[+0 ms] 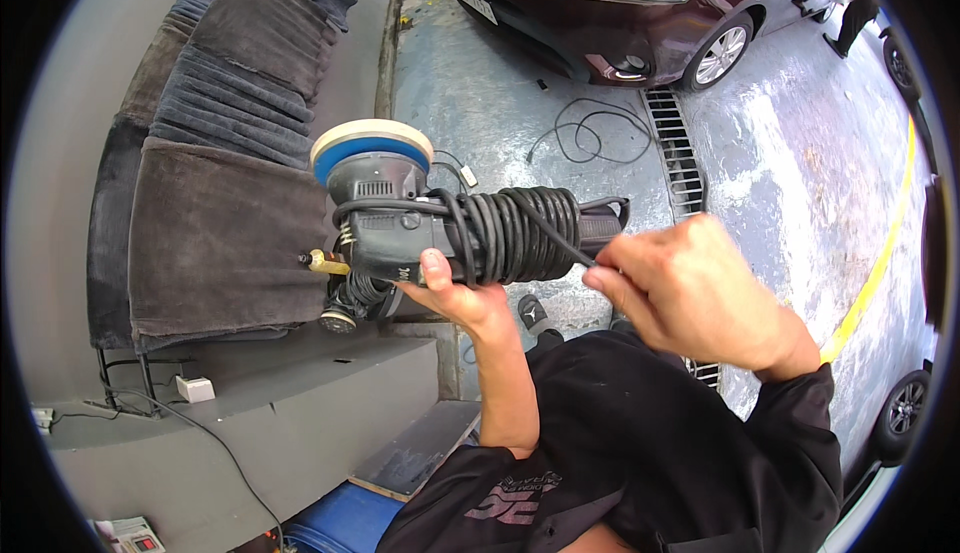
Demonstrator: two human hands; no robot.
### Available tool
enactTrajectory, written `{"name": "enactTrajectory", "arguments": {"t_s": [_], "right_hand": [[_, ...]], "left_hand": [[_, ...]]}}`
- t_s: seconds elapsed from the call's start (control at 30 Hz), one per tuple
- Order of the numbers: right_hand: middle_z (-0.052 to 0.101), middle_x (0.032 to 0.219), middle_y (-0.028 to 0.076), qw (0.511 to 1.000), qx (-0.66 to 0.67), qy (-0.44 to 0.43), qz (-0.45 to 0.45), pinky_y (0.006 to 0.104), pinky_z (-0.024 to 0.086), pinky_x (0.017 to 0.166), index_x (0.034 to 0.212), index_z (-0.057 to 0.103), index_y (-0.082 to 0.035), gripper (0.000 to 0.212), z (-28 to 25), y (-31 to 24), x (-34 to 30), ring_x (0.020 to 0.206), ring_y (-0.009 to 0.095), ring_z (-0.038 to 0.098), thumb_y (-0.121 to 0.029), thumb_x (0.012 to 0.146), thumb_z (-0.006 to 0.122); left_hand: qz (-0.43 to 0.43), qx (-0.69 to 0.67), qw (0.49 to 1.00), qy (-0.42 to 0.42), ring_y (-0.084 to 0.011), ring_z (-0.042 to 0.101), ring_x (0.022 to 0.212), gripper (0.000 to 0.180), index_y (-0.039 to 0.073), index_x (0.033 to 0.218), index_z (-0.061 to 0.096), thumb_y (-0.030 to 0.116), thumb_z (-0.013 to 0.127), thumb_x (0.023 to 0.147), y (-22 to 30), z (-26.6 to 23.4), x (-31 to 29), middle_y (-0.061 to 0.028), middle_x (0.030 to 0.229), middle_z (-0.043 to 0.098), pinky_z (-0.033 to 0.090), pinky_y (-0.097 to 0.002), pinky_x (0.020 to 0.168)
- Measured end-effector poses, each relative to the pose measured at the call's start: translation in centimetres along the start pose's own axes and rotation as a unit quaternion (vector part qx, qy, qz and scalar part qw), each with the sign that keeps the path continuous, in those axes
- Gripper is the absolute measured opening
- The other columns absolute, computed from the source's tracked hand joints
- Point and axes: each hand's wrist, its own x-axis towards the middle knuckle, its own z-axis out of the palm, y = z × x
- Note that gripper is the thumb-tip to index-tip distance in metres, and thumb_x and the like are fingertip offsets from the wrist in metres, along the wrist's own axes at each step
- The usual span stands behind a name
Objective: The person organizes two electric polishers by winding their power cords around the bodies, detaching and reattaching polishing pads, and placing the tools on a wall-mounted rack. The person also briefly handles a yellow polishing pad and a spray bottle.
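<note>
A black car polisher (388, 241) lies across my left palm, its white-and-blue round pad (370, 141) facing up and away. My left hand (455, 301) supports the body from below, thumb up against its side. Many turns of black power cord (528, 238) are wound around the handle. My right hand (690, 288) pinches a stretch of this cord near the handle's end and keeps it taut. Beneath the polisher, partly hidden, are a small yellow-capped bottle (325, 261) and a smaller round-headed tool (340, 319).
Dark grey towels (225, 238) hang over a rack at the left, above a grey ledge (330, 393). A maroon car (620, 13) stands ahead. Loose cable (600, 133) lies on the floor beside a drain grate (675, 153). Another person (853, 21) is far right.
</note>
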Motion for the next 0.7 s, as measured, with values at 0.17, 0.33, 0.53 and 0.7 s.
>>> {"name": "enactTrajectory", "arguments": {"t_s": [0.17, 0.33, 0.53, 0.7], "right_hand": [[0.054, 0.056, 0.019, 0.978, 0.209, 0.021, 0.012, 0.0462, 0.044, 0.048, 0.082, 0.051, 0.001, 0.017, 7.8, -0.4, -1.9, 0.053, 0.039, 0.057, -0.013, 0.091, 0.056], [0.061, 0.072, 0.019, 0.916, 0.398, 0.012, -0.044, 0.0462, 0.048, 0.061, 0.097, 0.057, -0.003, 0.011, 16.3, 3.0, 0.1, 0.07, 0.04, 0.06, -0.013, 0.093, 0.054], [0.059, 0.097, 0.012, 0.953, 0.007, 0.165, -0.253, 0.0427, 0.044, 0.074, 0.086, 0.055, -0.003, 0.018, 19.7, 12.2, 7.5, 0.089, 0.032, 0.057, -0.02, 0.087, 0.056], [0.057, 0.093, 0.01, 0.913, -0.037, 0.087, -0.396, 0.0409, 0.044, 0.071, 0.085, 0.054, -0.004, 0.018, 11.6, 12.6, 14.3, 0.086, 0.03, 0.057, -0.021, 0.084, 0.059]], "left_hand": [[0.002, -0.008, 1.0, 0.022, -0.0281, 0.058, 0.108, 0.07, 0.0, 0.135, 0.038, 0.044, 0.056, 0.084, 0.0, 0.7, 0.7, -0.0159, 0.126, 0.051, 0.05, -0.0432, 0.091], [-0.091, -0.082, 0.991, 0.057, -0.0277, 0.059, 0.108, 0.066, 0.001, 0.129, 0.048, 0.052, 0.053, 0.087, 3.5, 3.9, 0.0, -0.0141, 0.121, 0.057, 0.051, -0.0451, 0.091], [-0.132, -0.09, 0.986, -0.039, -0.0255, 0.06, 0.106, 0.071, 0.003, 0.135, 0.041, 0.054, 0.055, 0.086, 3.9, 3.7, 0.5, -0.0125, 0.12, 0.057, 0.051, -0.043, 0.091], [-0.139, -0.065, 0.988, -0.02, -0.0296, 0.058, 0.112, 0.088, 0.002, 0.135, 0.041, 0.072, 0.048, 0.083, 3.8, 1.9, 1.4, -0.0137, 0.123, 0.057, 0.05, -0.0482, 0.094]]}}
